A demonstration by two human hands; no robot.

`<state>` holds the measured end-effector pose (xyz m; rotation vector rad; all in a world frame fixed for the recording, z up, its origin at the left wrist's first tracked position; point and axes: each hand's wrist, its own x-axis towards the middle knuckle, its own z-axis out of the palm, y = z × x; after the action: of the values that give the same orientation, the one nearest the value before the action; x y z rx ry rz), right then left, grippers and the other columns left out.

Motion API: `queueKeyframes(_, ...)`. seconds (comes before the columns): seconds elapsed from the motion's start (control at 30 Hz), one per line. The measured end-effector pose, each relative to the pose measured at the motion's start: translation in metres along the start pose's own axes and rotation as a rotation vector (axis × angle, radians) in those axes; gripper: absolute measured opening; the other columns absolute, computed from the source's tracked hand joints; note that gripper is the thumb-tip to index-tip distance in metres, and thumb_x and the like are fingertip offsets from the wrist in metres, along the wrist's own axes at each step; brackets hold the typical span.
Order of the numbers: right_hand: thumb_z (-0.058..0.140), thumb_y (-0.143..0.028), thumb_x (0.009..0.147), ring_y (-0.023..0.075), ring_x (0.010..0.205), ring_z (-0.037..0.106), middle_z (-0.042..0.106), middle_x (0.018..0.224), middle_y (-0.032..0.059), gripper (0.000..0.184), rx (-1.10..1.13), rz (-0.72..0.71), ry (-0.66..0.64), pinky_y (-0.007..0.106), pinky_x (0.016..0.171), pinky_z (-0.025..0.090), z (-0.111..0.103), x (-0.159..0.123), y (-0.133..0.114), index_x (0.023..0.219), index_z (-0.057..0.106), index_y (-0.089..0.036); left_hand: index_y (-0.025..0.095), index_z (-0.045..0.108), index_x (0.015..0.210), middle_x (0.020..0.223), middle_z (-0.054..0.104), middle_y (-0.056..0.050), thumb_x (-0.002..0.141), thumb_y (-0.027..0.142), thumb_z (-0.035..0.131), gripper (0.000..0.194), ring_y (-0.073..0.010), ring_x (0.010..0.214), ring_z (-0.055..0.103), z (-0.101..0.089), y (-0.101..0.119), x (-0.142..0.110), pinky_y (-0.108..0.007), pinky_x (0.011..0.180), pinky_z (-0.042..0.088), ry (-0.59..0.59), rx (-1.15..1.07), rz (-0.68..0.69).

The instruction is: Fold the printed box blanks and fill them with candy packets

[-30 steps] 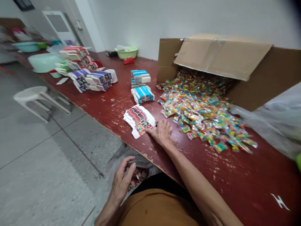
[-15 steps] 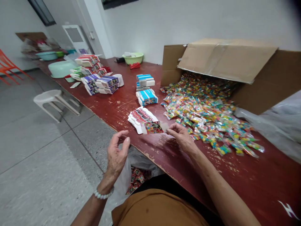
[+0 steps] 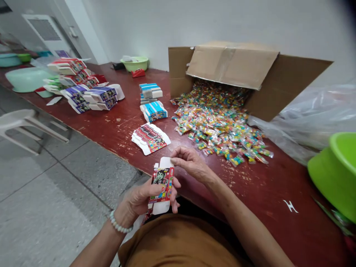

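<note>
A small red printed candy box [image 3: 162,183] is in my left hand [image 3: 147,193], thumb across its front and fingers behind. White flaps stick out at its top and bottom. My right hand [image 3: 191,163] pinches the top flap between thumb and fingertips. Beyond them on the red table lies a fanned stack of flat red boxes [image 3: 150,138]. Right of that stack, wrapped candies [image 3: 219,129] spill out of a cardboard carton [image 3: 236,63] lying on its side.
Blue box bundles [image 3: 154,111] stand behind the fanned stack. Purple box bundles [image 3: 101,97] and red ones sit farther left. A green basin [image 3: 333,170] is at the right edge. A white stool [image 3: 25,122] stands on the floor. A pale green bowl [image 3: 136,63] rests by the wall.
My right hand took one box from the fanned stack and brought it toward me. My left hand, empty before, has closed on it. The view has swung right.
</note>
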<state>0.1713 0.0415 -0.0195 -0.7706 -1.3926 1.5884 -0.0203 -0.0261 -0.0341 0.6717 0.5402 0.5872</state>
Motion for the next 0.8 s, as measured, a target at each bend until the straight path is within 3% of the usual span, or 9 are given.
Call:
queueKeyframes(0.17, 0.078, -0.046, 0.078, 0.0124, 0.074, 0.06, 0.065, 0.081, -0.0012, 0.031, 0.047, -0.008, 0.02, 0.028, 0.074, 0.05, 0.004, -0.001, 0.0, 0.086, 0.065, -0.02, 0.016, 0.073, 0.091, 0.065, 0.071, -0.001, 0.072, 0.041, 0.087, 0.034, -0.0196, 0.055, 0.072, 0.012, 0.001, 0.001, -0.032, 0.066, 0.059, 0.188, 0.058, 0.098)
queueKeyframes(0.33, 0.08, -0.044, 0.079, 0.0134, 0.075, 0.064, 0.07, 0.093, 0.0023, 0.039, 0.155, 0.091, 0.014, 0.026, 0.067, 0.053, 0.015, -0.014, 0.006, 0.107, 0.065, -0.022, 0.016, 0.068, 0.082, 0.066, 0.076, -0.004, 0.066, 0.04, 0.091, 0.037, -0.0213, 0.052, 0.073, 0.019, 0.001, 0.002, -0.029, 0.052, 0.058, 0.44, 0.093, 0.184)
queueKeyframes(0.43, 0.077, -0.043, 0.08, 0.0107, 0.052, 0.056, 0.064, 0.073, -0.002, 0.036, 0.219, 0.214, -0.068, 0.025, 0.05, 0.048, 0.029, -0.024, 0.01, 0.106, 0.065, -0.02, 0.016, 0.068, 0.082, 0.062, 0.074, -0.003, 0.062, 0.043, 0.093, 0.042, -0.0202, 0.047, 0.07, 0.017, -0.003, 0.005, -0.028, 0.047, 0.057, 0.572, 0.097, 0.214)
queueKeyframes(0.5, 0.073, -0.041, 0.082, 0.0085, 0.043, 0.047, 0.056, 0.062, -0.0053, 0.027, 0.202, 0.249, -0.007, 0.023, 0.044, 0.043, 0.038, -0.025, 0.013, 0.094, 0.065, -0.019, 0.015, 0.068, 0.082, 0.063, 0.073, -0.003, 0.061, 0.044, 0.093, 0.043, -0.0191, 0.049, 0.069, 0.015, -0.004, 0.007, -0.028, 0.049, 0.057, 0.596, 0.139, 0.223)
queueKeyframes(0.67, 0.067, -0.034, 0.08, 0.0099, 0.057, 0.053, 0.064, 0.07, -0.0004, 0.018, 0.018, 0.168, 0.252, 0.022, 0.053, 0.044, 0.041, -0.017, 0.014, 0.08, 0.065, -0.016, 0.016, 0.064, 0.103, 0.093, 0.079, -0.005, 0.068, 0.036, 0.09, 0.048, -0.0175, 0.08, 0.074, 0.012, -0.002, 0.009, -0.026, 0.075, 0.06, 0.665, 0.313, 0.436)
queueKeyframes(0.8, 0.069, -0.032, 0.078, 0.0119, 0.065, 0.057, 0.066, 0.076, -0.0012, 0.024, -0.042, 0.11, 0.298, 0.024, 0.061, 0.046, 0.037, -0.016, 0.011, 0.097, 0.065, -0.018, 0.023, 0.048, 0.121, 0.092, 0.079, -0.001, 0.07, 0.032, 0.088, 0.065, -0.0165, 0.071, 0.074, 0.02, -0.004, 0.009, -0.027, 0.066, 0.062, 0.788, 0.365, 0.624)
